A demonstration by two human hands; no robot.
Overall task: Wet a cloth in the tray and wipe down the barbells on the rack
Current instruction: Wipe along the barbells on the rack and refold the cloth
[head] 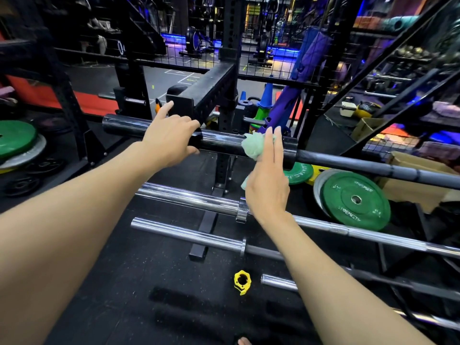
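Rack [225, 78]: black steel frame, barbells racked in tiers running left to right. Top black barbell [219, 143] is the one being wiped; two chrome barbells [194, 197] sit lower and nearer, not yet reached. Green plates [356, 200] lean at lower right. Tray not in view.

Left hand [169, 138]: fingers draped loosely over the black sleeve, index raised, steadying the bar, not a firm grip. Right hand [268, 180]: fingers straight, pressing the pale green cloth [254, 145] against the sleeve near its collar.

Judgement: step is wiping the top sleeve. Best done by wrapping the cloth round the bar, sweeping leftward along its full length, left hand moving clear.
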